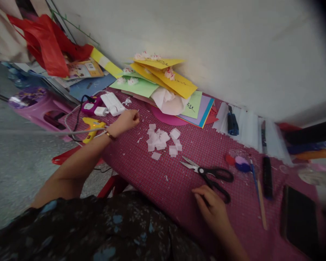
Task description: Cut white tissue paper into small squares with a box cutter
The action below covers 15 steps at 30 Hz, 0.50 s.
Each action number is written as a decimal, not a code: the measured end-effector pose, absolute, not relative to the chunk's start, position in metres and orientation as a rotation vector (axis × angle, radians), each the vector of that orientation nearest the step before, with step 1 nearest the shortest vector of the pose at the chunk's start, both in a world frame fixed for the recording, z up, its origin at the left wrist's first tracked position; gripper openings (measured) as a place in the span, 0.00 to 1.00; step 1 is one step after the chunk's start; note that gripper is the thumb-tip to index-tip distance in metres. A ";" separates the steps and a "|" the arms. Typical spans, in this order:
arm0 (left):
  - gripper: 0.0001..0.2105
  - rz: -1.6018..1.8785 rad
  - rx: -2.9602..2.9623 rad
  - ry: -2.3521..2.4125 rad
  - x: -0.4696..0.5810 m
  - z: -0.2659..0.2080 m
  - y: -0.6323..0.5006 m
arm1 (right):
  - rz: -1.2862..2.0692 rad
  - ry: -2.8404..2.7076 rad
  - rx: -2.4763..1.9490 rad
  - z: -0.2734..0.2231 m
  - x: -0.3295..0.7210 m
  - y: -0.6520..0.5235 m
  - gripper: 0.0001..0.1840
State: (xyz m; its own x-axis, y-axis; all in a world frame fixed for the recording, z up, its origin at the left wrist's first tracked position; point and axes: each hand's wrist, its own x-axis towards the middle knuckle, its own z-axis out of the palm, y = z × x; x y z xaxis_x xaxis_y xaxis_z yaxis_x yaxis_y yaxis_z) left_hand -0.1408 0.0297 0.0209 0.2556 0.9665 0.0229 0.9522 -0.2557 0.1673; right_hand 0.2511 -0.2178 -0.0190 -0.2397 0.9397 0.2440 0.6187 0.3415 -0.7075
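Note:
My left hand (125,121) is over the left part of the table, its fingers curled into a loose fist. What it holds, if anything, is hidden. Just right of it lies a loose heap of small white paper squares (160,138). Close behind its wrist is a yellow glue gun (93,128), with a grey cable crossing near. My right hand (211,206) rests low at the table's front, thumb and forefinger apart, and I see nothing between them. Beside it lie black-handled scissors (202,170), blades parted and pointing left, one handle loop right by the knuckles.
Yellow and green cards (176,81) with white-and-red paper flowers are stacked against the wall. A power strip (91,106) with white adapters sits at left. To the right are clear glue sticks (246,127), a blue brush (254,177), a black-handled tool (267,177) and a dark tablet-like object (300,219).

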 end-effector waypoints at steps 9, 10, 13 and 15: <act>0.20 0.153 2.540 1.773 -0.149 0.029 -0.002 | 0.664 -1.975 -1.365 -0.018 0.251 -0.216 0.10; 0.18 0.109 2.562 1.685 -0.146 0.027 -0.005 | 0.659 -1.978 -1.361 -0.018 0.251 -0.216 0.10; 0.16 -0.010 2.613 1.522 -0.140 0.024 -0.009 | 0.643 -1.980 -1.346 -0.018 0.251 -0.216 0.09; 0.16 -0.075 2.652 1.522 -0.136 0.023 -0.008 | 0.639 -1.978 -1.333 -0.017 0.250 -0.216 0.09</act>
